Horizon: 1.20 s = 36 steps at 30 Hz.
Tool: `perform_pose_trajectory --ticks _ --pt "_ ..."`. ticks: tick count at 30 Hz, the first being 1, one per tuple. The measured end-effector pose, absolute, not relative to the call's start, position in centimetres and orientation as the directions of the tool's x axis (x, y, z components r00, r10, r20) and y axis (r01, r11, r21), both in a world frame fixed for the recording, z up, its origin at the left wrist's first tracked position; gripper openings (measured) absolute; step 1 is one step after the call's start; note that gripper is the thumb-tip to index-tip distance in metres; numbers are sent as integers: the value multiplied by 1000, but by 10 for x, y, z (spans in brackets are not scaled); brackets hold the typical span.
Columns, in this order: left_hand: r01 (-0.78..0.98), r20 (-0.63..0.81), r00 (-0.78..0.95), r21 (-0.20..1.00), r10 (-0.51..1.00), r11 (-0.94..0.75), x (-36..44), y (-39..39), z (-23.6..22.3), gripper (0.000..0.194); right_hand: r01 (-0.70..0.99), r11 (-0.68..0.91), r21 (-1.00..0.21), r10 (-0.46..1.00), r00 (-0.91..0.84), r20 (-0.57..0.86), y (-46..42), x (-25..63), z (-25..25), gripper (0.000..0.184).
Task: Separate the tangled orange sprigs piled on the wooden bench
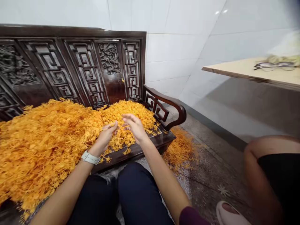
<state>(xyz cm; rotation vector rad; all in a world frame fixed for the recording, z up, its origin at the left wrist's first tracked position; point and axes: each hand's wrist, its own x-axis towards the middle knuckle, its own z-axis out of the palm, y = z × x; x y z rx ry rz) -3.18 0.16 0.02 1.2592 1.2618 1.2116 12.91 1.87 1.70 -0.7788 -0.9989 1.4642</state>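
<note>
left hand: The left hand [106, 136], a white smartwatch [89, 157] on its wrist, curls in at the edge of the heap, with the thumb and fingers closing near a few stems. Whether they actually grip anything cannot be told.

right hand: The right hand [134, 126] hangs just beside the left, its fingers loosely spread and not clenched. It holds nothing that can be made out, and thin strands run in the gap between the hands.

orange sprigs: A large heap of fine orange sprigs [48, 147] covers the seat of the settee, and the hands work at its near edge. More spilled sprigs [180, 150] lie on the terrazzo floor [211, 178].

settee: The dark carved wooden settee [114, 90] seems to serve as a work surface, placing the heap right in front of the person's dark trousers [140, 195] and within easy reach.

in the way: The curved armrest [170, 104] bounds the heap on the right, which may be why sprigs lie beyond it.

around: To the right, a nearby person's bare limb [262, 168] and a pink slipper [231, 212] sit close by. Eyeglasses [274, 65] rest on a pale desk [234, 70] against the white tile wall [171, 40].
</note>
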Motion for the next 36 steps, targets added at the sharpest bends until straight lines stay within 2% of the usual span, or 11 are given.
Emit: perform_pose_trajectory --ticks 4,7,11,16,18,20,23,26,29,33,36 --pt "87 31 151 995 988 -44 -31 -2 -19 57 -209 251 -945 953 -117 279 -4 116 -22 21" --pt "0 8 129 1000 992 -8 -29 -4 -26 56 -140 344 -928 926 -110 360 -15 113 -35 22" --pt "-71 31 99 997 995 -24 -32 -6 -23 58 -15 378 -926 920 -101 378 -22 107 -40 20" --pt "25 100 35 995 994 -101 -43 -17 -16 61 10 513 -858 854 -109 509 -24 99 -48 23" --pt "25 82 32 996 996 -83 -45 -23 -13 60 53 581 -812 812 -105 574 -24 98 -51 24" --pt "-49 17 23 999 1000 -16 -44 -28 -11 60 70 613 -787 789 -111 604 -26 96 -52 23" --pt "-189 -51 34 980 998 57 -40 -32 -9 57 -55 562 -825 822 -76 564 -30 90 -53 25" --pt "-316 -90 49 943 995 100 -37 -31 -11 58 -306 407 -861 895 -53 443 -31 81 -54 31" --pt "-403 -103 92 905 990 132 -35 -31 -14 59 -447 295 -845 925 -89 370 -31 77 -55 38" --pt "-477 -97 153 864 983 159 -35 -32 -9 59 -488 309 -817 908 -103 405 -34 78 -51 34" --pt "-595 -122 188 775 974 212 -40 -28 0 62 -559 347 -753 877 -90 471 -43 79 -44 29"
